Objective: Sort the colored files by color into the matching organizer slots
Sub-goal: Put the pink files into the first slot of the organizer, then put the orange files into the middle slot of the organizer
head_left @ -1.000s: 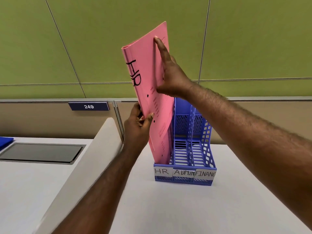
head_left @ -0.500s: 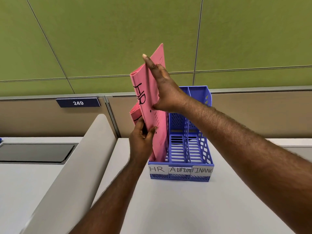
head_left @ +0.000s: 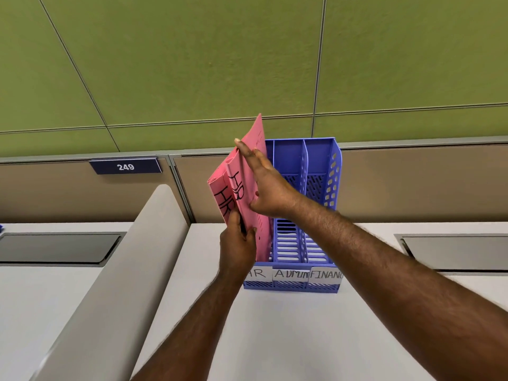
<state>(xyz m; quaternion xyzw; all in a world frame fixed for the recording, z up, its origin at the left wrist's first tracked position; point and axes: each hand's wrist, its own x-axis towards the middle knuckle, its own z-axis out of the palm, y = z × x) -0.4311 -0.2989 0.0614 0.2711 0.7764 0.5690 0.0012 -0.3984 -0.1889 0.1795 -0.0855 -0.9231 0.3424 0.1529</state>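
A blue three-slot organizer [head_left: 334,171] stands on the white desk, its front labelled HR, ADMIN and FINANCE. Two pink files marked HR lean in the leftmost slot: one [head_left: 220,195] further left, one [head_left: 255,224] beside it. My left hand [head_left: 237,247] pinches the lower front edge of the right pink file. My right hand [head_left: 264,185] lies flat against that file's right face, fingers stretched up along it. The middle and right slots hold nothing. The files' bottoms are hidden behind my left hand.
A grey curved divider [head_left: 132,259] runs along the left of the desk. Grey inset panels sit at the far left [head_left: 55,247] and far right [head_left: 461,250]. A green wall panel with a plate reading 249 [head_left: 125,166] rises behind the organizer.
The pink file has gone down into the HR slot, with both hands following it. A second pink file behind it has come into view. The camera has tilted so the organizer sits higher.
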